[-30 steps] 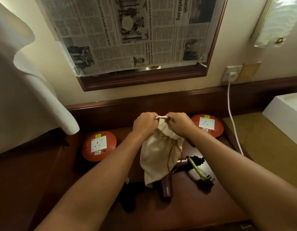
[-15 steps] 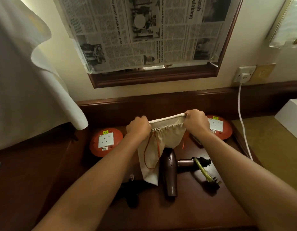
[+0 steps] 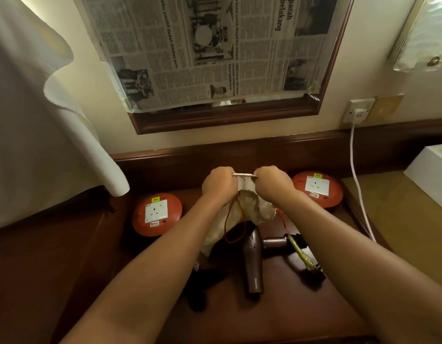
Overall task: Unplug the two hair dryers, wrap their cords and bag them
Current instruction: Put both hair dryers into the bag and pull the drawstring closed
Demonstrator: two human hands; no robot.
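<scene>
My left hand [image 3: 218,186] and my right hand [image 3: 273,182] grip the rim of a cream drawstring bag [image 3: 249,209], fists close together above the wooden table [image 3: 277,316]. The bag hangs crumpled, its red drawstring [image 3: 236,225] dangling in loops. Below it a brown hair dryer [image 3: 253,263] lies on the table, handle pointing right, with its wrapped cord and a yellow-green tie [image 3: 301,254] at the handle's end. A black hair dryer [image 3: 202,286] lies to its left, mostly hidden under my left forearm.
Two round orange extension reels with sockets sit on the table, one at the left [image 3: 156,214], one at the right [image 3: 317,188]. A white plug and cable [image 3: 357,167] hang from the wall socket. A white box [image 3: 430,167] stands far right. White cloth [image 3: 41,120] hangs at the left.
The bag's mouth was stretched wide half a second ago; my hands have come back together, bunching the rim between them. The hair dryers have not moved.
</scene>
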